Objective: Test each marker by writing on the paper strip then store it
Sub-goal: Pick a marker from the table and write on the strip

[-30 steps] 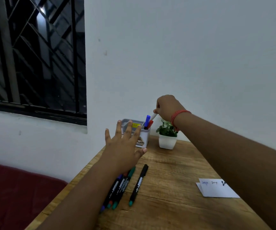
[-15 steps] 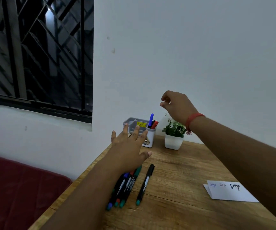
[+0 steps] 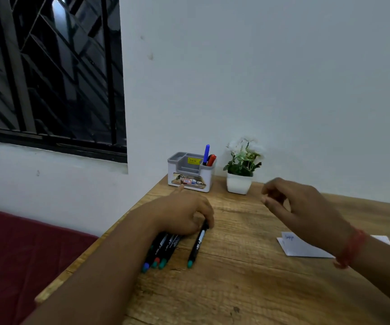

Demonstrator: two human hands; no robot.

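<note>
My left hand lies over the top ends of several black markers on the wooden table. Its thumb and fingers are closed on the top of a separate green-tipped marker, which still lies flat. My right hand hovers empty over the table, fingers loosely curled and apart. Part of the white paper strip, with writing on it, shows under my right wrist. A grey-and-white organizer at the back holds a blue marker and a red marker.
A small potted plant in a white pot stands right of the organizer against the white wall. The table's left edge drops to a dark red cushion. A barred window fills the upper left.
My right hand left the organizer, empty, and came back down toward the paper. My left hand dropped from hovering open onto the markers and closed on the green-tipped one.
</note>
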